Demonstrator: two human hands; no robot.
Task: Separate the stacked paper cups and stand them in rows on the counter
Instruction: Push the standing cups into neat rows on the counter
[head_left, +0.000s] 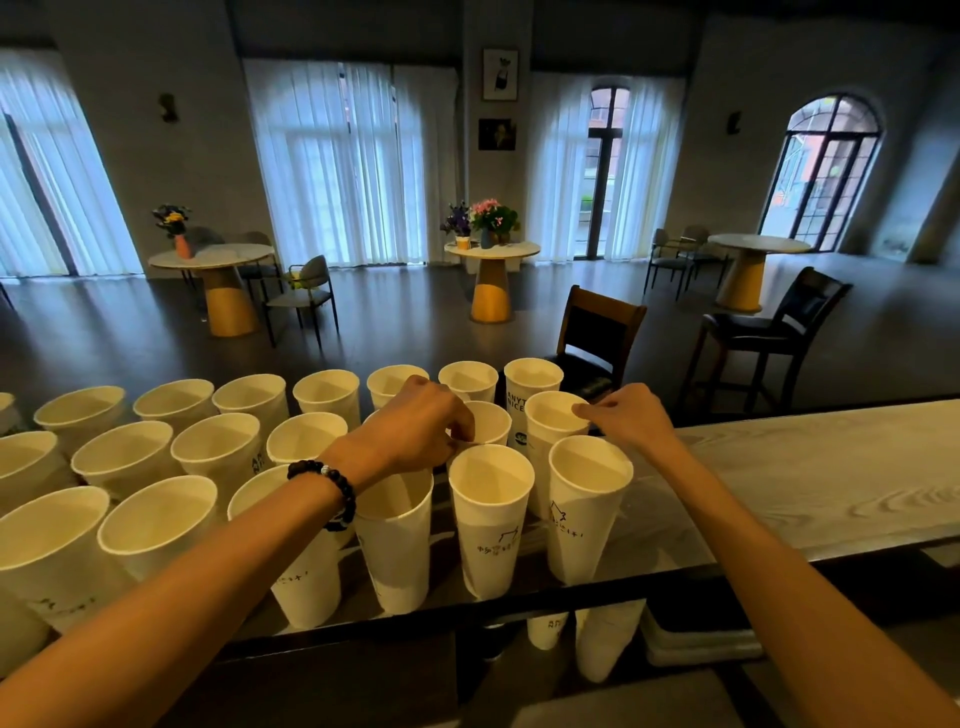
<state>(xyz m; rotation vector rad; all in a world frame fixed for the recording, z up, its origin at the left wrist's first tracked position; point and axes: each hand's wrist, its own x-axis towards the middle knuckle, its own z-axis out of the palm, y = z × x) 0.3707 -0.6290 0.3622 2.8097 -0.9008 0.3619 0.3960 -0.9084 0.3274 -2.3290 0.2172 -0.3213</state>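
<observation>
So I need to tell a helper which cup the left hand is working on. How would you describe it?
Start at the counter covered in rows of white paper cups. In the middle row, find the second cup from the right end. It is the only one with the left hand at its rim.
</observation>
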